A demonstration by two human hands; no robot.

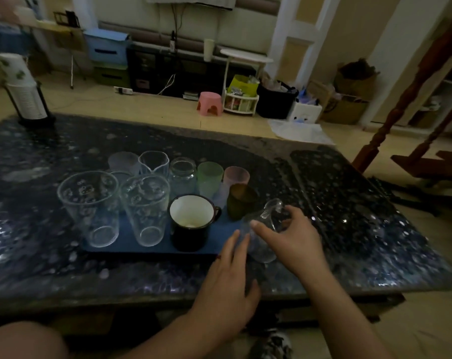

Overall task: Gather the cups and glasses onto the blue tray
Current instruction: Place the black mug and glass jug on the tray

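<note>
The blue tray (131, 246) lies on the dark speckled table and carries several cups and glasses. Two tall clear glasses (90, 206) stand at its front left, a black enamel mug (191, 224) with a white inside stands beside them, and an olive cup (241, 200) is behind it. Green (209, 178) and pink (236, 176) frosted cups, a jar (182, 174) and other clear glasses form the back row. My right hand (294, 237) grips a clear glass mug (262, 237), tilted, at the tray's right end. My left hand (230, 275) touches that mug's side with spread fingers.
A dark bottle (25, 92) with a white label stands at the table's (349, 216) far left corner. Beyond the table are a pink stool (210, 103), boxes and bags on the floor. A wooden stand (411, 99) rises at the right.
</note>
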